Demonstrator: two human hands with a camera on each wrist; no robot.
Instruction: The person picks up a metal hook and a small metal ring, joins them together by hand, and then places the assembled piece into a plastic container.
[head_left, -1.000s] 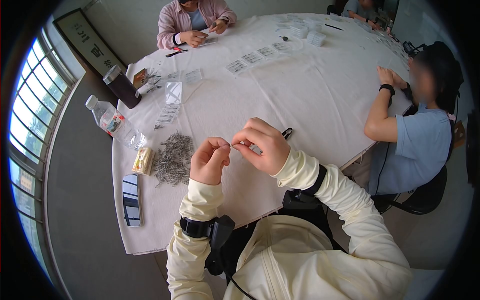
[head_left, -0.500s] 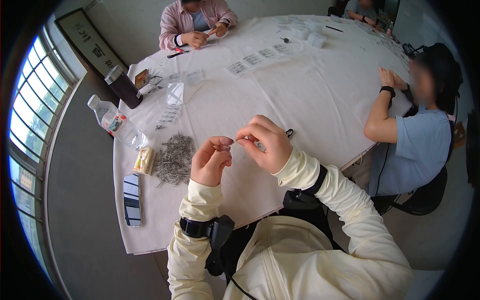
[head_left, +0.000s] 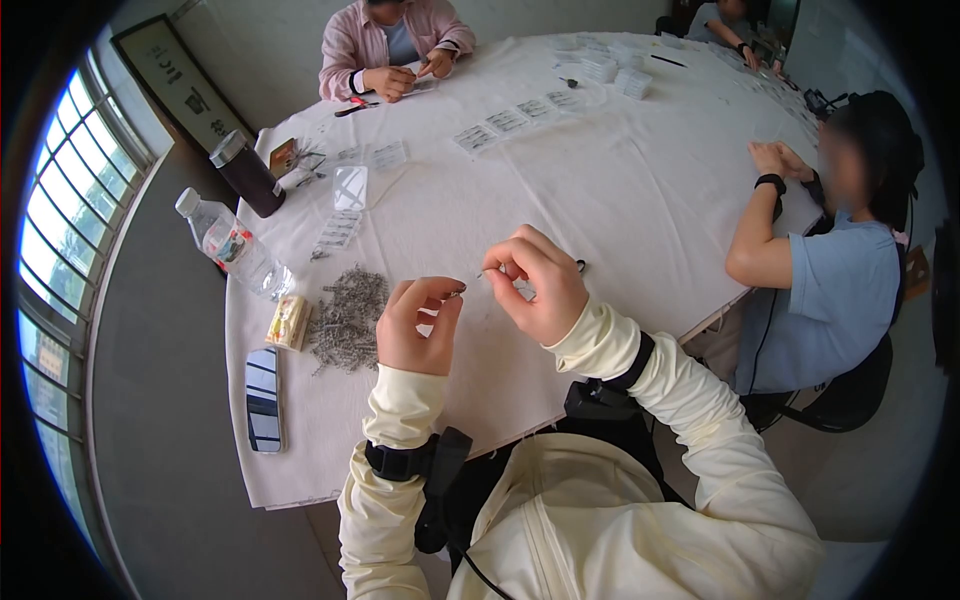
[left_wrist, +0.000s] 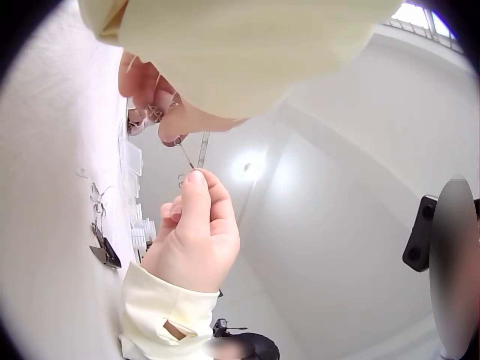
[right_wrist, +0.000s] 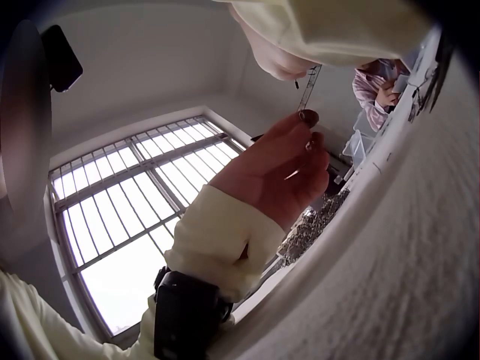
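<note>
In the head view my left hand [head_left: 418, 328] is raised over the near side of the table, its fingers and thumb curled round small looped metal wire pieces [left_wrist: 154, 112]. My right hand [head_left: 540, 292] faces it a short gap away. Between its thumb and forefinger it pinches a thin metal wire piece [head_left: 481, 274], which in the left wrist view points up toward the left fingertips. A grey pile of small metal wire pieces [head_left: 347, 318] lies on the cloth just left of my left hand. Beyond my right hand, a black tool [head_left: 580, 265] is mostly hidden.
Left of the pile are a tissue pack [head_left: 288, 322], a phone [head_left: 265, 400], a plastic bottle [head_left: 235, 248] and a dark flask [head_left: 247, 175]. Clear cases [head_left: 338, 230] lie farther back on the white tablecloth [head_left: 640, 200]. Other people sit at the far and right edges.
My fingertips, together a second ago, have drawn apart, leaving a small gap. The wire piece stays in my right hand, and my left hand has turned slightly with its thumb lower.
</note>
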